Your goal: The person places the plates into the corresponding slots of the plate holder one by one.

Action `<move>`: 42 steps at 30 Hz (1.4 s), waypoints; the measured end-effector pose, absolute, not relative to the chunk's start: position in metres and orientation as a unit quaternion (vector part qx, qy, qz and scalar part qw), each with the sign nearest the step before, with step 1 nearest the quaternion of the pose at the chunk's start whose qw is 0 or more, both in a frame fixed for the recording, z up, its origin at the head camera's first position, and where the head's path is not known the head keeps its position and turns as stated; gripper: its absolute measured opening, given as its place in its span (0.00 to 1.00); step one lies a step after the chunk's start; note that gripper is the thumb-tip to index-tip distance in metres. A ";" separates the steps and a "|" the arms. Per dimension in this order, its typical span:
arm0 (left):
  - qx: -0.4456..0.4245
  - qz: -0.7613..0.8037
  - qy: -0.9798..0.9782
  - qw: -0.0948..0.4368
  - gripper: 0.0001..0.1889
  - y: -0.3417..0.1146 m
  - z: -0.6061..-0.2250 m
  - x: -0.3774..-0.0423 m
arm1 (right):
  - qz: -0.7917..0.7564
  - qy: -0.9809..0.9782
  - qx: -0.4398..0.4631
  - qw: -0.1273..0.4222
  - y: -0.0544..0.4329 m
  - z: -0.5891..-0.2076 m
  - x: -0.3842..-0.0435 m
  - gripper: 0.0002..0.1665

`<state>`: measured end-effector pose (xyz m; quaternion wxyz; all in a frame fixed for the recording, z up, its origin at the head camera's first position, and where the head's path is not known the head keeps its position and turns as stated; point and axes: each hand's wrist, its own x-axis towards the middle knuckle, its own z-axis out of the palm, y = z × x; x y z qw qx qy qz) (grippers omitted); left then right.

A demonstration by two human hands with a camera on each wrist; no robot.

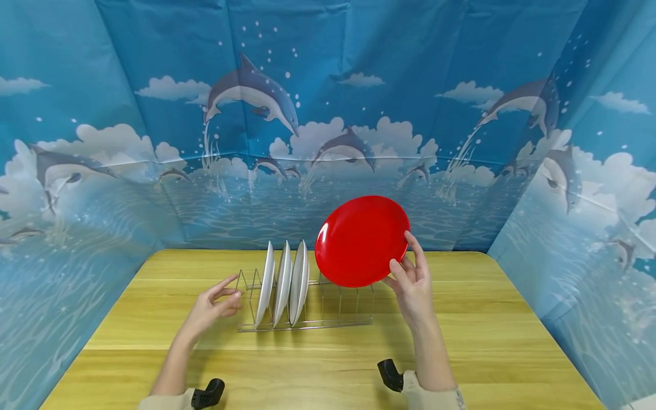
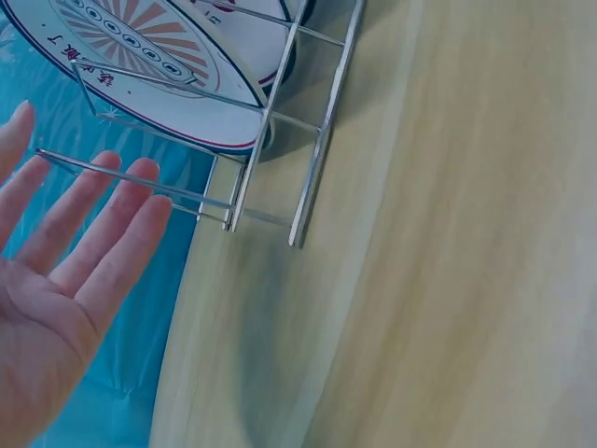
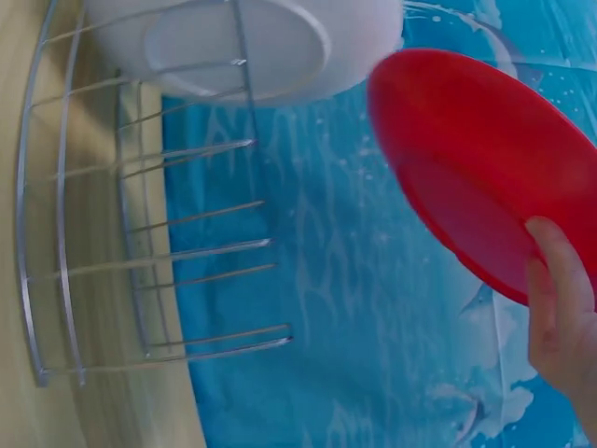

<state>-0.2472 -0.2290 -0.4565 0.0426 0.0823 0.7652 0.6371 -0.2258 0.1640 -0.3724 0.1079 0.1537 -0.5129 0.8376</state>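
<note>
My right hand [image 1: 416, 293] grips a red plate [image 1: 361, 242] by its right edge, thumb on the near face. The plate is held tilted above the right part of a metal wire dish rack [image 1: 328, 326]. Three white plates [image 1: 265, 285] stand on edge in the rack's left part; the left wrist view shows a printed pattern on one plate [image 2: 140, 70]. At the rack's left end is my left hand [image 1: 207, 310], its fingers extended at the end wire; whether they touch it I cannot tell. From the right wrist view, the red plate [image 3: 485, 159] is apart from the rack.
The rack stands on a light wooden table [image 1: 476, 330] near its back edge. Behind and at both sides hangs a blue curtain [image 1: 328, 85] printed with dolphins and clouds. A black device [image 1: 390, 376] sits by each wrist.
</note>
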 end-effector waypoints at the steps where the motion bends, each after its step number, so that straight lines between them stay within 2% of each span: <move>1: 0.084 0.638 0.764 0.044 0.31 -0.228 -0.457 -0.248 | 0.830 -0.528 0.150 0.099 0.164 -0.374 -0.225 0.34; 8: 0.087 0.653 0.750 0.067 0.30 -0.227 -0.458 -0.252 | 0.777 -0.611 0.142 0.042 0.158 -0.379 -0.224 0.34; 15: 0.078 0.658 0.742 0.096 0.32 -0.231 -0.459 -0.254 | 0.720 -0.675 0.154 0.036 0.143 -0.374 -0.227 0.34; 20: 0.093 0.658 0.741 0.095 0.31 -0.234 -0.462 -0.255 | 0.699 -0.695 0.167 0.027 0.129 -0.372 -0.228 0.34; 28: 0.111 0.667 0.730 0.094 0.31 -0.238 -0.467 -0.256 | 0.667 -0.722 0.179 0.049 0.105 -0.373 -0.231 0.32; 37: 0.079 0.668 0.731 0.110 0.32 -0.238 -0.466 -0.257 | 0.595 -0.776 0.183 0.100 0.075 -0.363 -0.213 0.28; 42: 0.068 0.673 0.727 0.118 0.31 -0.238 -0.465 -0.258 | 0.591 -0.781 0.168 0.112 0.069 -0.367 -0.210 0.29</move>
